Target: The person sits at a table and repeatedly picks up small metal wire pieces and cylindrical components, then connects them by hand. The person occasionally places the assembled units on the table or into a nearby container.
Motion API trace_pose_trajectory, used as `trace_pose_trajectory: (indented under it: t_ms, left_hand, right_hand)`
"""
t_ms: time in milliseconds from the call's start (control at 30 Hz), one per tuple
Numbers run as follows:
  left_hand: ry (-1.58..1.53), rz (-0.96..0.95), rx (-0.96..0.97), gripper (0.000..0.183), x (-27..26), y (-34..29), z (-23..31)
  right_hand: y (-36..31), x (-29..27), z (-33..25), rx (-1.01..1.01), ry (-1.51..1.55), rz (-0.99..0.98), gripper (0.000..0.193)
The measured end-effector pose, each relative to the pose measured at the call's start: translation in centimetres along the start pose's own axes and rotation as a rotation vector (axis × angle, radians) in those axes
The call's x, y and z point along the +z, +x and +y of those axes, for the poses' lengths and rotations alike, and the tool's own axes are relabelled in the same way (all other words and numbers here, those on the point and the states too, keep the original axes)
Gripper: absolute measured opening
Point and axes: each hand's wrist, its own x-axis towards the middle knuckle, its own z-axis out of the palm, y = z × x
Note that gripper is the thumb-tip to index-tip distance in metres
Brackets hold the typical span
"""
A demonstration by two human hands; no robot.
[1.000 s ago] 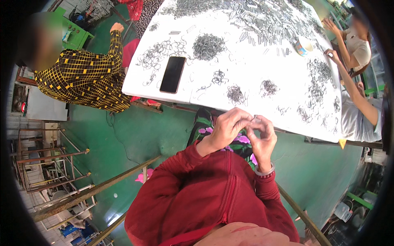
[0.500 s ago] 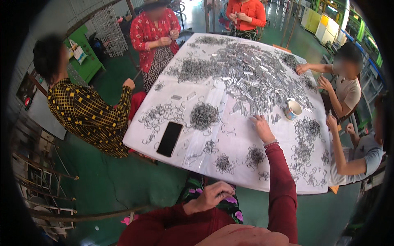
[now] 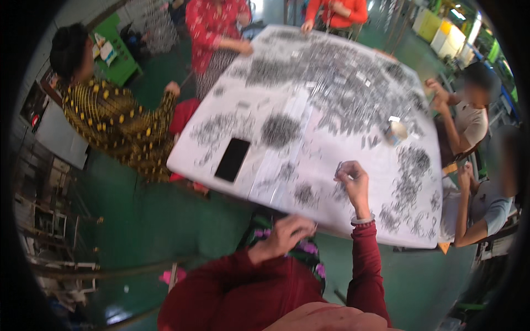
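Right hand (image 3: 354, 181): drawn back since the earlier frame from the near edge of the strip pile (image 3: 353, 83); a small grey piece (image 3: 338, 167), blurred, appears to be pinched between thumb and fingers above the table. Left hand (image 3: 287, 234): held over the lap by the table's near edge, fingers curled; whether anything is grasped cannot be told. For good handling, the pinch is best kept light and the piece carried clear of the dark wire cluster (image 3: 304, 194), where ends could be snagged. Room for moving: offered by bare cloth on the white table (image 3: 320, 154); bounded on the left by the black phone (image 3: 232, 160) and round wire heap (image 3: 280, 131), farther right by the paper cup (image 3: 397, 133).
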Motion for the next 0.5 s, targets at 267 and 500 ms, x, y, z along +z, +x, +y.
trace_pose_trajectory:
  t_ms: [267, 500]
  left_hand:
    - [0.008, 0.011, -0.041, 0.011, -0.8, 1.5, 0.7]
    - [0.000, 0.041, -0.050, 0.011, -1.0, 1.5, 0.4]
  right_hand:
    - [-12.0, 5.0, -8.2, 0.008, 0.135, 0.050, 0.020]
    - [-11.3, 5.5, -7.6, -0.025, 0.104, 0.095, 0.020]
